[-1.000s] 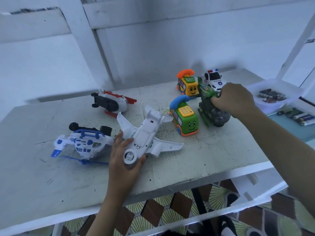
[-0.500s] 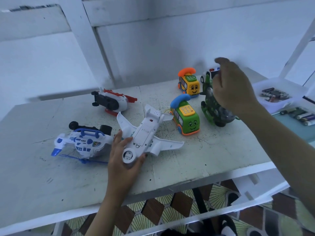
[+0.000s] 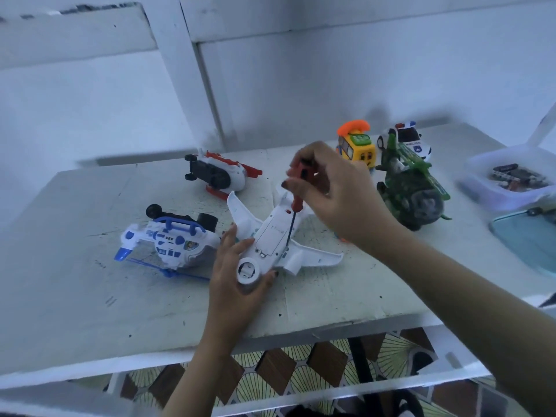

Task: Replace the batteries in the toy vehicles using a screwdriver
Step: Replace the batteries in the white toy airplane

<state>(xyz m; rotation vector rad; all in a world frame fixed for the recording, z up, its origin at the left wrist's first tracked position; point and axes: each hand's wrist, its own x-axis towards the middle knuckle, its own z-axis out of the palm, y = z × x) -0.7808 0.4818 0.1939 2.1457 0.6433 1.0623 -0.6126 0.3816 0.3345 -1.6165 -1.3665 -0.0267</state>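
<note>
Toy airplane (image 3: 272,236) lies belly-up, nose toward the table (image 3: 90,296) near edge, room near-left; our left hand (image 3: 237,287) grips its nose, our right hand (image 3: 340,194) pinches the screwdriver (image 3: 297,203) against it.

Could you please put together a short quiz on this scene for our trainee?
1. True or false: the white plane lies belly up on the table.
2. Fill in: the left hand grips the plane's ____ end.
3. What holds the red screwdriver? A) the left hand B) the right hand C) nothing, it lies on the table
Key: 1 true; 2 nose; 3 B.
</note>
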